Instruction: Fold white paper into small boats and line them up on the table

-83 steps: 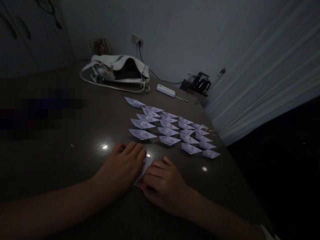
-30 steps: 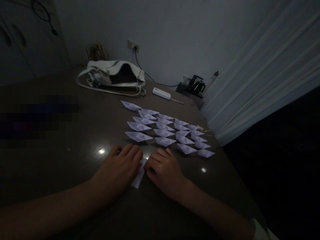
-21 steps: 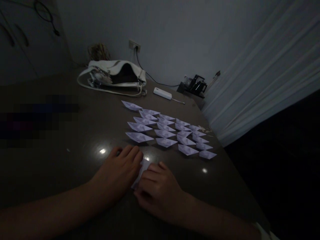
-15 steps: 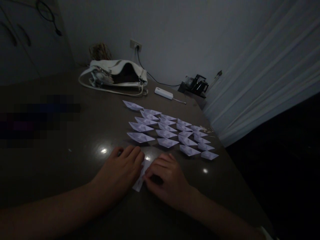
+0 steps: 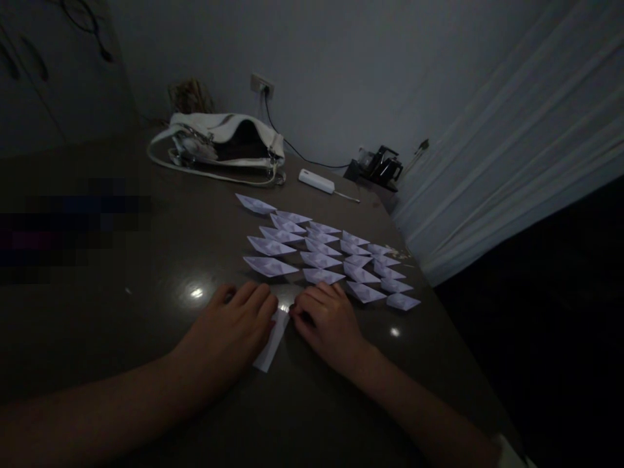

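Note:
A narrow strip of white paper [image 5: 271, 344], seemingly folded, lies slantwise on the dark table in front of me. My left hand [image 5: 242, 318] rests over its left edge, fingers curled and pressing it down. At the strip's far right corner, the fingers of my right hand [image 5: 325, 320] are pinched together at the edge; the exact contact is hard to see in the dim light. Just beyond both hands stand several folded paper boats [image 5: 270, 266] in rough rows, the nearest ones close to my right knuckles.
A white handbag [image 5: 229, 133] lies open at the back of the table [image 5: 195, 214]. Right of it is a white device with a short cable [image 5: 316, 181]. A black kettle [image 5: 387, 168] stands beyond the far corner. A white curtain [image 5: 468, 175] hangs along the right side.
My right hand has slid away from me along the strip to its far end, uncovering more of the paper. My left hand stays in place on it. The view has shifted slightly.

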Demonstrator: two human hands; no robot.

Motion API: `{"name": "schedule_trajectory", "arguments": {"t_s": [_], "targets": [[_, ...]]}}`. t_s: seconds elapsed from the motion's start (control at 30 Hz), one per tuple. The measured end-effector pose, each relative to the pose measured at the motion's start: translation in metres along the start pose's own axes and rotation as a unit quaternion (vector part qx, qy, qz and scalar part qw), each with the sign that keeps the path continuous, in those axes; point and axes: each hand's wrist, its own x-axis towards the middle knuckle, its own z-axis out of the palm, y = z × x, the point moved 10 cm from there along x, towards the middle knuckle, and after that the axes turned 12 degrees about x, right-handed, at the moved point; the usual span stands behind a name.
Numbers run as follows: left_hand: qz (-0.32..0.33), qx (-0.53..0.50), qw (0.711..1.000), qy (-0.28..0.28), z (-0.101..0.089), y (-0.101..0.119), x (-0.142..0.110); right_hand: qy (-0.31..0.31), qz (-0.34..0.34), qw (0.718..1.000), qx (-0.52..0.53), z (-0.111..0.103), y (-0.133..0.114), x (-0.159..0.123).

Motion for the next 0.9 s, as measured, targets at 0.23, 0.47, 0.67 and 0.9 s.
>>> {"name": "schedule_trajectory", "arguments": {"t_s": [0.23, 0.47, 0.67, 0.9], "targets": [[0.002, 0.005, 0.999, -0.036, 0.002, 0.0, 0.0, -0.043, -0.101, 0.994, -0.004, 0.009, -0.056, -0.016], [0.0, -0.002, 1.0, -0.018, 0.001, 0.0, 0.0, -0.039, -0.039, 0.998, -0.011, 0.007, -0.026, -0.006], [0.003, 0.0, 1.0, -0.018, 0.0, 0.001, -0.001, -0.055, -0.078, 0.995, 0.007, 0.009, -0.042, -0.012], [0.005, 0.001, 1.0, -0.016, 0.002, 0.001, -0.001, -0.043, -0.095, 0.995, 0.007, 0.006, -0.044, -0.013]]}}
